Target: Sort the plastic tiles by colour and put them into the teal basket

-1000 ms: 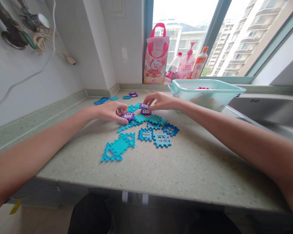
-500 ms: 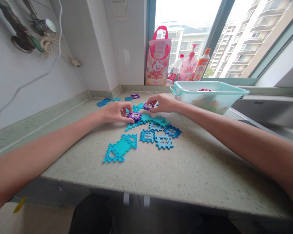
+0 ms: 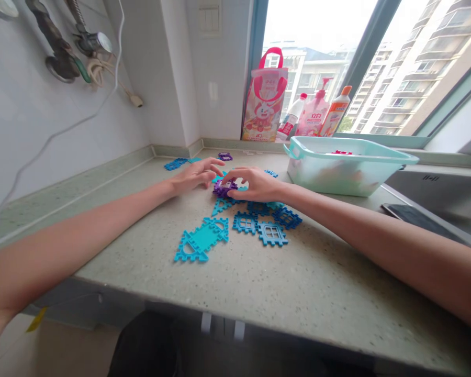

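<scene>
A purple interlocking building tile [image 3: 221,190] with a window cut-out is pinched between the thumb and fingers of my right hand [image 3: 255,183]. The tile seems to be stacked on another purple one, though the fingers partly cover them. Just to the left, my left hand [image 3: 198,173] is empty, fingers apart and stretched toward the purple tiles. Beneath and in front of my right hand lie blue window tiles, among them a pale blue one [image 3: 272,233] and a dark blue one [image 3: 287,217]. Nearer me rests a joined turquoise piece [image 3: 204,239].
Farther back are a purple tile [image 3: 225,156] and blue tiles [image 3: 176,164]. A mint plastic basin [image 3: 337,175] stands at the right, beside a steel sink [image 3: 447,193] and a dark phone-like slab [image 3: 412,217]. A bag [image 3: 265,112] and bottles line the windowsill.
My right hand has moved left, bringing its purple tile to the one my left hand held. The left hand has let go and drawn slightly back, fingers opened. The view has shifted a little.
</scene>
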{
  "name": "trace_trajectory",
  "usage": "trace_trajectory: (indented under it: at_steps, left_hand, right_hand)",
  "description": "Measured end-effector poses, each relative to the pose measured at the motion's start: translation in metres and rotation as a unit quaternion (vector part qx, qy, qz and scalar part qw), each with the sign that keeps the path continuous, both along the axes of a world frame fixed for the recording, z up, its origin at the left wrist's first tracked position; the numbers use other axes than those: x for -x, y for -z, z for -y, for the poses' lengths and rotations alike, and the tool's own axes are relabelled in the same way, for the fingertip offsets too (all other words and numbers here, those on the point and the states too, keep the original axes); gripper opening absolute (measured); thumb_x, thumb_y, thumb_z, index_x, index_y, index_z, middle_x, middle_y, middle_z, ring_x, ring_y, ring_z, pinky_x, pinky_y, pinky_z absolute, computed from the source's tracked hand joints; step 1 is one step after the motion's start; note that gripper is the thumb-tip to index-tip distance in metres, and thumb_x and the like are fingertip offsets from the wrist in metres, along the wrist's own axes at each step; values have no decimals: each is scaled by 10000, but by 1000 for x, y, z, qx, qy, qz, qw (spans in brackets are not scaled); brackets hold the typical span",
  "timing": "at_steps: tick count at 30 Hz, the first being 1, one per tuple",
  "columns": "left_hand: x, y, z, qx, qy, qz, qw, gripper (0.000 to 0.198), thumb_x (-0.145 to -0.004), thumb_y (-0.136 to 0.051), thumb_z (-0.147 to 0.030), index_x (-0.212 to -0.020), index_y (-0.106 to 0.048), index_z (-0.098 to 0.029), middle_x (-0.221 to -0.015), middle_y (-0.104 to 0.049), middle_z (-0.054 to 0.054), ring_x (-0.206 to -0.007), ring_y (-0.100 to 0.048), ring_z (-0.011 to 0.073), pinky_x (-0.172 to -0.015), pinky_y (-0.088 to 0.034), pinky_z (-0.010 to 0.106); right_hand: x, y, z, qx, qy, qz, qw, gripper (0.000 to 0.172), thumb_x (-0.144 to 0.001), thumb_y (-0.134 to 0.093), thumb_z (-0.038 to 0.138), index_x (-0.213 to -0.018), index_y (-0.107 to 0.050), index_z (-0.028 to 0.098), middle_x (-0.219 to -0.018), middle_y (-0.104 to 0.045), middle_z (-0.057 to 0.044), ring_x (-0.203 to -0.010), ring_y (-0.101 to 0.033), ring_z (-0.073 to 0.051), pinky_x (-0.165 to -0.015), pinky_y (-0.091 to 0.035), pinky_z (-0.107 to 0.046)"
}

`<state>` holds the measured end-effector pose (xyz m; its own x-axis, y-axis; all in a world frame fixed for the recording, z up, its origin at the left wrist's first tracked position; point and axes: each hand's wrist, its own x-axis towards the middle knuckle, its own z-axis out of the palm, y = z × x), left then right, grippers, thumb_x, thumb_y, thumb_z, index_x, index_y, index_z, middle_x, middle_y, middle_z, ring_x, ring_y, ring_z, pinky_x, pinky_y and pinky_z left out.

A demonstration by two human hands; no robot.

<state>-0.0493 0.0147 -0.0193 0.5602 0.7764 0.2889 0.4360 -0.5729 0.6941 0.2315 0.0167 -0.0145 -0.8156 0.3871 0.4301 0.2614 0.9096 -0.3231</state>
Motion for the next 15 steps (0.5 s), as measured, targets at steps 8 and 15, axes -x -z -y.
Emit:
trace_trajectory:
  at_steps: [8,15]
  left_hand:
    - [19,19,-37,-225,-147,-137,953,567,-879,-526,-202,-1413,-715,-182,-1438,-698,113,-1329,-658,308,-1240,-493,509]
    - [19,25,-85,-220,-201,-212,931,474,-1024,-475,-242,-1432,-707,-174,-1524,-673,132,-1492,-577,295,-1329,-409,485]
  right_hand:
    - [11,10,12,5,107,11,994,362,-947,-805,396,-1286,-745,283,-1131,-815,-37,-998,-735,-236,-902,-515,-376]
    - [11,7,15,-5,102,10,995,340,-930,-817,375,-1244,-750,265,-1054,-792,-33,-941,-698,-221,-861,-469,-346]
